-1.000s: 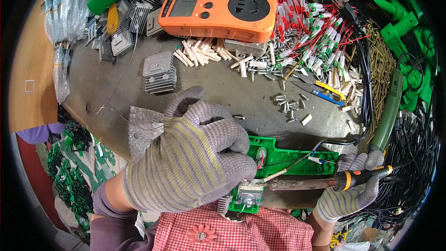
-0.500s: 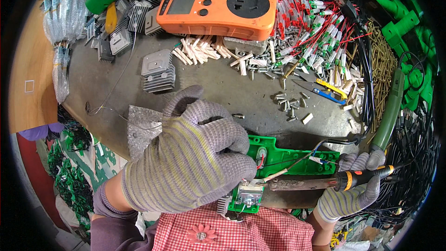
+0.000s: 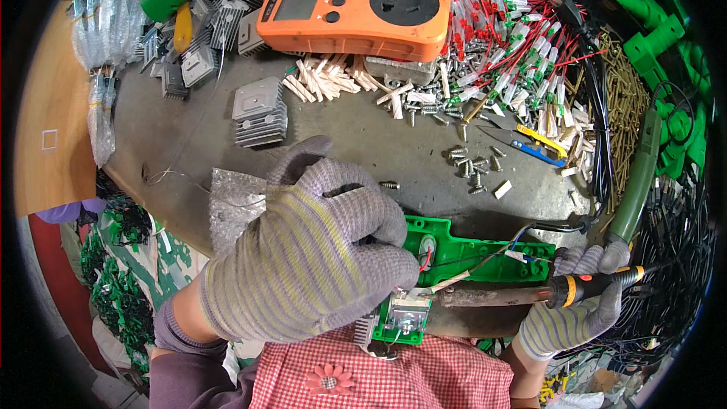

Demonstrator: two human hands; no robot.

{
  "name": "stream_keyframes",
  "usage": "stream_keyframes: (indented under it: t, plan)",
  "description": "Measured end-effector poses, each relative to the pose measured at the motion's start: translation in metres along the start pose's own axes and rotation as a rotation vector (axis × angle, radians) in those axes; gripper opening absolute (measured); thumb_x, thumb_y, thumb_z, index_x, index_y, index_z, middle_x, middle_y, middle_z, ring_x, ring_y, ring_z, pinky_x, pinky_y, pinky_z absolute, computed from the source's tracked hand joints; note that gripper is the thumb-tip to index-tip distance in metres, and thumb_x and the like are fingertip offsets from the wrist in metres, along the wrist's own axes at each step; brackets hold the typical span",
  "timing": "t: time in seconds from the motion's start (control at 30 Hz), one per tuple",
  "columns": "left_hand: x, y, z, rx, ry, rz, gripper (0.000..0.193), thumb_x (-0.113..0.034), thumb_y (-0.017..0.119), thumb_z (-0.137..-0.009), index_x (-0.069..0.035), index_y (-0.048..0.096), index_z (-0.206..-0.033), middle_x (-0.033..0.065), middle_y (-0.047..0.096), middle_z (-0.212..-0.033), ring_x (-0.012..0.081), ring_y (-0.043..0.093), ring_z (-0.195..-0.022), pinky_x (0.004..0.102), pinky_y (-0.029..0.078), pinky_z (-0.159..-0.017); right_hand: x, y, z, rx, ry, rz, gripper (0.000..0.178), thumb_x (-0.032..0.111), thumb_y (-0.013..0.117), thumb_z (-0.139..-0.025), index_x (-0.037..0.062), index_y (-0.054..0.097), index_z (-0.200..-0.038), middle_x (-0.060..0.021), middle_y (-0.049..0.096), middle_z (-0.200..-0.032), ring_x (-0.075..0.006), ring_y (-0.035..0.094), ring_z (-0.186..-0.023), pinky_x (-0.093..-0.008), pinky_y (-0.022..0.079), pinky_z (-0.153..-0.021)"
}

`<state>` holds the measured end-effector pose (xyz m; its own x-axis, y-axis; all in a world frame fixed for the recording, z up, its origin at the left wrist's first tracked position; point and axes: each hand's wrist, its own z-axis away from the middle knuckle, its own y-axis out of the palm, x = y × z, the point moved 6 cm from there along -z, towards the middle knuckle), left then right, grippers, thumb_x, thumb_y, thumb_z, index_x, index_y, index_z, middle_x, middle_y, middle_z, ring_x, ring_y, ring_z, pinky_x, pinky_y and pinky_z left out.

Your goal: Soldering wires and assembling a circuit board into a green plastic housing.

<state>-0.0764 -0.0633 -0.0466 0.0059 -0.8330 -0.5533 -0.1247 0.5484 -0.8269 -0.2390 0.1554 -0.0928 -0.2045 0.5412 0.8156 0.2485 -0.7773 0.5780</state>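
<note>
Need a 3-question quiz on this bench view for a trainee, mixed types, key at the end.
1. Which hand holds the soldering iron?
2. True or false: the orange meter is farther from the person than the green housing beside the iron's shaft.
3. Fill in: the snips have one yellow handle and one ____ handle.

Key:
1. The right hand.
2. True.
3. Blue.
</note>
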Motion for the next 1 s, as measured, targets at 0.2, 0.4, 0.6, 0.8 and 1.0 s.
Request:
stream_keyframes:
  t: [0.2,0.4,0.6,0.8,1.0]
  plan:
    - [0.002,0.000,0.005,-0.015,-0.023,0.032,0.019,-0.028,0.075,-0.071,-0.025,0.074,-0.089,-0.0043,0.057,-0.090,0.0252,0.055,-0.097,0.0441,0.041,-0.091,-0.004,0.004,-0.001,0.067,-0.020,0.015,0.035,0.029,0.068,-0.090,0.0051,0.046,-0.102,-0.0061,0.051,-0.073,-0.0180,0.053,-0.066,-0.0316,0.046,-0.065]
    - [0.014,-0.036,0.027,-0.399,-0.066,0.182,0.027,-0.025,0.075,-0.081,-0.009,0.069,-0.102,0.0076,0.062,-0.101,0.0245,0.059,-0.098,0.0442,0.044,-0.094,-0.002,-0.003,0.000,0.134,-0.020,0.071,0.036,0.030,0.065,-0.092,0.0051,0.048,-0.113,-0.0035,0.051,-0.083,-0.0133,0.051,-0.077,-0.0285,0.046,-0.071]
    - [0.027,-0.043,0.068,-0.590,-0.400,-0.096,0.025,-0.012,0.076,-0.078,-0.006,0.070,-0.102,0.0083,0.067,-0.097,0.0286,0.063,-0.094,0.0392,0.047,-0.089,-0.003,-0.001,0.003,0.099,-0.035,0.097,0.036,0.030,0.063,-0.093,0.0041,0.051,-0.115,-0.0056,0.055,-0.087,-0.0157,0.053,-0.078,-0.0321,0.046,-0.074]
    - [0.018,-0.036,0.056,-0.672,-0.369,-0.210,0.016,-0.007,0.075,-0.075,-0.004,0.070,-0.089,0.0102,0.067,-0.085,0.0304,0.061,-0.074,0.0386,0.049,-0.069,-0.006,-0.014,0.005,0.027,-0.034,0.115,0.041,0.031,0.065,-0.090,0.0044,0.053,-0.119,-0.0076,0.058,-0.096,-0.0201,0.057,-0.079,-0.0342,0.048,-0.074]
    - [-0.035,-0.022,0.034,-0.443,0.002,-0.356,0.031,-0.019,0.079,-0.065,-0.023,0.075,-0.095,-0.0026,0.052,-0.064,0.0187,0.055,-0.057,0.0369,0.040,-0.053,-0.003,-0.010,0.005,0.035,-0.005,0.110,0.041,0.030,0.066,-0.089,0.0062,0.054,-0.120,-0.0060,0.059,-0.098,-0.0205,0.058,-0.081,-0.0368,0.050,-0.074]
